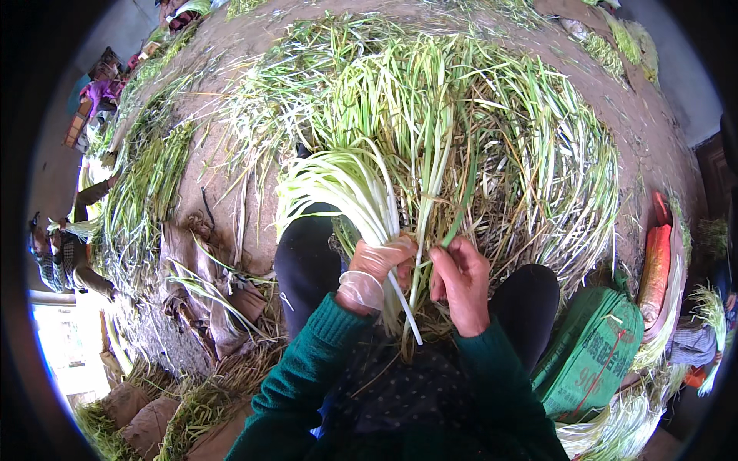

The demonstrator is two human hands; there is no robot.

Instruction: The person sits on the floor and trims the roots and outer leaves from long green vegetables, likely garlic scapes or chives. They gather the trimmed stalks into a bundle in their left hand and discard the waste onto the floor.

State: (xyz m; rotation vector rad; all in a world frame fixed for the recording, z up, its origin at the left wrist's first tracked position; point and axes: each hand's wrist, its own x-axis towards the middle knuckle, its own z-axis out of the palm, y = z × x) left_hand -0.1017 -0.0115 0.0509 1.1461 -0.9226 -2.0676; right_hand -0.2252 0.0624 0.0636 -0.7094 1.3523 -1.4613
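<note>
My left hand (pixel 377 265), in a thin clear plastic glove bunched at the wrist, grips a bundle of pale yellow-green leafy stalks (pixel 346 184). The leaves droop to the left over my dark-trousered knee (pixel 305 259), and white stem ends stick out below the fist. Bare, my right hand (pixel 461 282) pinches a darker green leaf (pixel 466 201) between thumb and fingers. Beside it, between the two hands, stands a stalk with a white stem (pixel 422 259). Just beyond both hands spreads a large heap of long leafy stalks (pixel 438 98), mixed with dry brown leaves.
A green woven sack (pixel 594 351) bearing writing lies by my right knee, with a red-orange bundle (pixel 655 271) beyond it. Crumpled brown sacking (pixel 202 282) is at left. Other people sit at left (pixel 72 248), far left (pixel 101 95) and right (pixel 692 346), among more stalks.
</note>
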